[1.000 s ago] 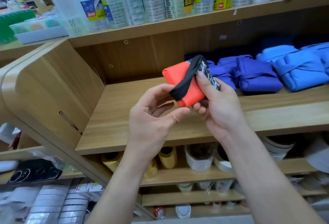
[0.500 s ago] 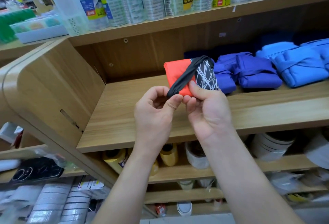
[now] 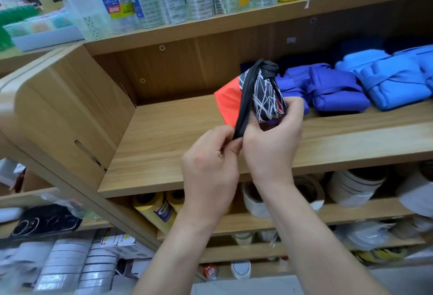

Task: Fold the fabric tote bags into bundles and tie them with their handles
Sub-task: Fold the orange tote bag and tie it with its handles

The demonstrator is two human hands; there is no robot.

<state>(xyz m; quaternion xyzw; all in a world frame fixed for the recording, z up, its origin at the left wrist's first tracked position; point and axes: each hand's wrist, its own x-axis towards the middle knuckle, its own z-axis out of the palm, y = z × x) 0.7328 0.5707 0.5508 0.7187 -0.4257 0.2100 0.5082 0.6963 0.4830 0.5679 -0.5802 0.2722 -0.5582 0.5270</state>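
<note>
Over a wooden shelf (image 3: 164, 130), the right hand (image 3: 271, 144) grips an orange bundle (image 3: 226, 105) while the left hand (image 3: 208, 166) pinches its black handle (image 3: 243, 112).

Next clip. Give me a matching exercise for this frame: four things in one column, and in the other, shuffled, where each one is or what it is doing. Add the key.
Things
1. left hand
2. right hand
3. blue bundles
4. yellow rolls

Place or state
A. lie on the wooden shelf, to the right
B. pinches the end of the black handle
C. sit on the lower shelf
D. grips the orange bundle

Pairs: 1-B, 2-D, 3-A, 4-C
</note>
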